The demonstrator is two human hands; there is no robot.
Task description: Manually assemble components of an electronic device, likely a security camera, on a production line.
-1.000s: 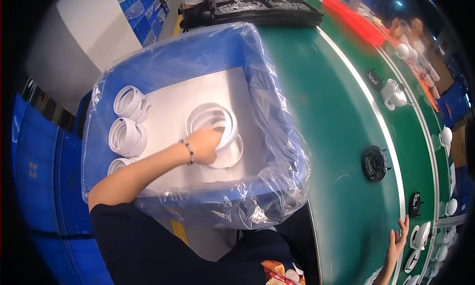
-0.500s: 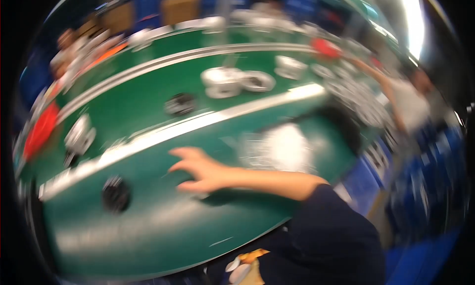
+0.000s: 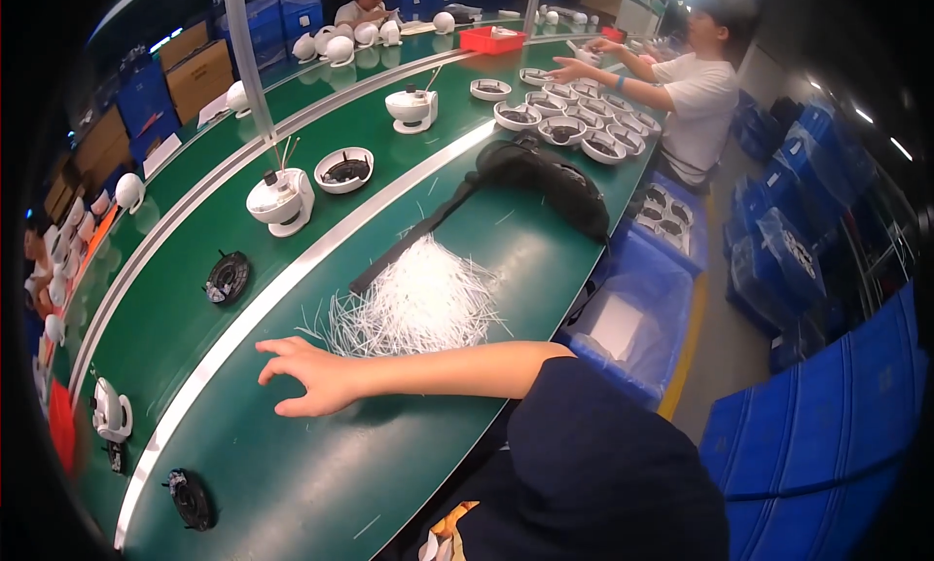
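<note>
My right hand reaches leftward over the green worktop, fingers apart and bent slightly, with nothing in it. The forearm passes just in front of a heaped pile of thin white strips. To the hand's lower left lies a black round part, apart from it. Beyond the pale dividing rail sits another black round part. Near that are a white rounded housing with wires sticking up and a white ring with a black insert. My left hand is out of view.
A black bag with a strap lies behind the pile. Many white rings stand grouped at the far right, where a co-worker handles a white part. A blue lined bin adjoins the worktop's right edge. A red tray stands farther back.
The view has swung right and sharpened, bringing the ring group, co-worker and bin further into sight. My right hand stays open and now appears farther left and slightly lower in the picture.
</note>
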